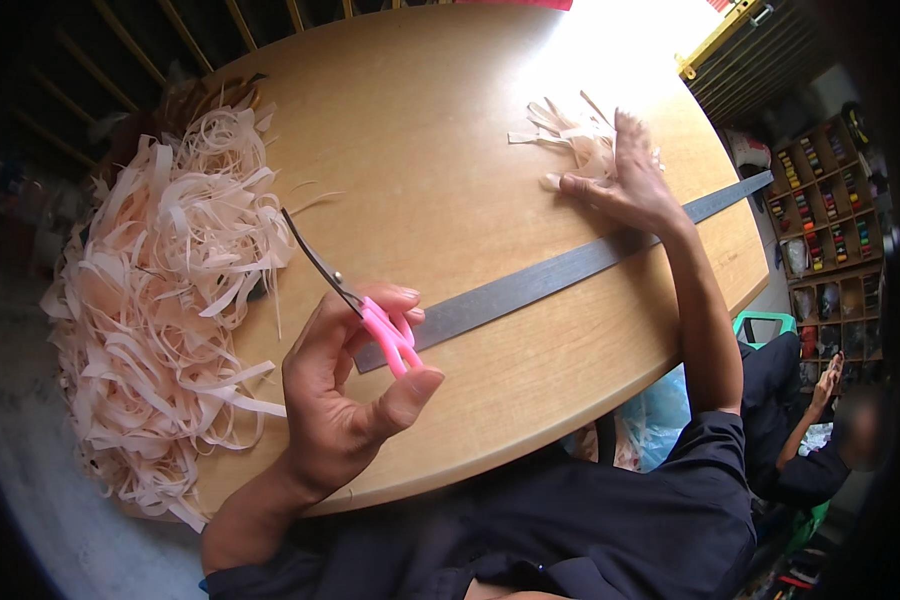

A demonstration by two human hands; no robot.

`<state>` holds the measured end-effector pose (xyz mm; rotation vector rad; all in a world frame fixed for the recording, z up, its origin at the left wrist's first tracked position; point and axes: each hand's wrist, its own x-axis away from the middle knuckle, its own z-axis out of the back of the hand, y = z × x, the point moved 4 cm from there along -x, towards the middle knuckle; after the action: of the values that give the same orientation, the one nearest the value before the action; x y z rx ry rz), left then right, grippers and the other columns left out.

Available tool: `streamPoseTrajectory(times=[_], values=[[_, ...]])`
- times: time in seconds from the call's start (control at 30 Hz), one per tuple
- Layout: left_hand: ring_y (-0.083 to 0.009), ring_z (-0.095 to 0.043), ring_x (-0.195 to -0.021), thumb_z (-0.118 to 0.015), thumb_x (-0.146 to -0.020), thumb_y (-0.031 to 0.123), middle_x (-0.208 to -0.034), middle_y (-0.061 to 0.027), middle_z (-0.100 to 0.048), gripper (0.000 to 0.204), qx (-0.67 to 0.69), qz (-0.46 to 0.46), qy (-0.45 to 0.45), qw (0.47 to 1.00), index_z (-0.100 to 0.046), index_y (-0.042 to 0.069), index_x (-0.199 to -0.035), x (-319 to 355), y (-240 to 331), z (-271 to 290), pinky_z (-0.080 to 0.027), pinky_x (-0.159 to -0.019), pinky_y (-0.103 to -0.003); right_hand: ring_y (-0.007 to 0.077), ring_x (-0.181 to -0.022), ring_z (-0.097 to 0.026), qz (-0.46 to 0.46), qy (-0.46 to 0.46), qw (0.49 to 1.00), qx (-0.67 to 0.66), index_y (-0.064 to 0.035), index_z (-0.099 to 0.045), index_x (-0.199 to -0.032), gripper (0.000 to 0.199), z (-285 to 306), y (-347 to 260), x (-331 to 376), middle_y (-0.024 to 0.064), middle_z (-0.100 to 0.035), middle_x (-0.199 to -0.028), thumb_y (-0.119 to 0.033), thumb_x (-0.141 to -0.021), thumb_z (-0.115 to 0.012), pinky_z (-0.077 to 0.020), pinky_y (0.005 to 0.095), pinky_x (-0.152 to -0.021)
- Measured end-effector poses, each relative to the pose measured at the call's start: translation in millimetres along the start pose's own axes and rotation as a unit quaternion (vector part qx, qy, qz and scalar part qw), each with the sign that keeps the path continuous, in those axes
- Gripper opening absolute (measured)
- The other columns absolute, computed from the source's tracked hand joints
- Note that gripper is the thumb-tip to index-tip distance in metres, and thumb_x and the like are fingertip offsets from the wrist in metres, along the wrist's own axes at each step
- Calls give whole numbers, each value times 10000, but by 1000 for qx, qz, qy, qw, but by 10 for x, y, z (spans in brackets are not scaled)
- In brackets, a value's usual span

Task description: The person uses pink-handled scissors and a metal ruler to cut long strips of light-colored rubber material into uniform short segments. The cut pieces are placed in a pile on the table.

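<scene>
Curled around a small pair of scissors (391,338) with pink handles and dark, narrow blades is my left hand (325,405). The blades point up and away, toward a large heap of pale pink fabric strips (165,300) at the table's left. My right hand (630,185) lies at the far right, thumb apart and fingers stretched out, slightly blurred. It rests at a small bunch of cut pale strips (565,133), covering part of it. A long metal ruler (530,283) crosses the table, passing under my right wrist; its near end is behind my left hand's fingers.
The wooden table (420,130) has a curved near edge close to my body. Yellow-barred railings (120,75) stand beyond it. To the right are a shelf of coloured thread spools (820,195), a seated person (810,460) and a blue plastic bag (660,415).
</scene>
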<state>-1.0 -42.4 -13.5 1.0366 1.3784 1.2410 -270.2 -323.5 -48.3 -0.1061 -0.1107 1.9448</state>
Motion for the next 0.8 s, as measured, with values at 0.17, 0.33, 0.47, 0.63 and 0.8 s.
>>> streamPoseTrajectory(times=[0.17, 0.33, 0.47, 0.63, 0.8], values=[[-195, -631, -1088, -853, -884, 194, -1219, -109, -622, 528, -3, -34, -7, 999, -605, -5, -1305, -3, -8, 23, -518, -984, -340, 489, -1489, -355, 13, 61, 997, 35, 121, -352, -1550, 1017, -30, -65, -48, 350, -395, -1566, -693, -981, -569, -312, 596, -1211], [-181, -637, -1082, -866, -873, 142, -1209, -88, -618, 505, -5, -35, -9, 999, -614, 8, -1290, -8, 2, 51, -534, -967, -321, 480, -1159, -612, 94, 129, 987, 6, 96, -527, -1268, 477, 38, -265, 3, 315, -622, -1233, -335, -1064, -506, -482, 536, -1006], [-166, -634, -1073, -840, -907, 178, -1166, -85, -628, 470, 24, -4, 15, 1000, -606, 1, -1274, -30, 5, 86, -531, -947, -315, 520, -983, -653, 125, 101, 987, 5, 65, -524, -1101, 242, 64, -281, -5, 324, -673, -1006, -162, -1018, -504, -517, 567, -882], [-150, -625, -1047, -777, -968, 215, -1130, -79, -624, 377, 85, 34, 43, 995, -600, 3, -1225, -28, -9, 125, -525, -908, -311, 540, -940, -650, 139, 124, 981, -51, 47, -534, -1114, 179, 144, -197, 19, 347, -670, -919, -107, -1029, -500, -517, 590, -823], [-150, -625, -1044, -775, -968, 200, -1135, -77, -621, 370, 50, 14, 19, 998, -601, 2, -1228, -13, -24, 86, -522, -914, -312, 429, -941, -715, 56, 178, 970, -153, 45, -618, -1219, 231, 464, 506, 504, 284, -718, -1067, -64, -1079, -471, -557, 514, -782]])
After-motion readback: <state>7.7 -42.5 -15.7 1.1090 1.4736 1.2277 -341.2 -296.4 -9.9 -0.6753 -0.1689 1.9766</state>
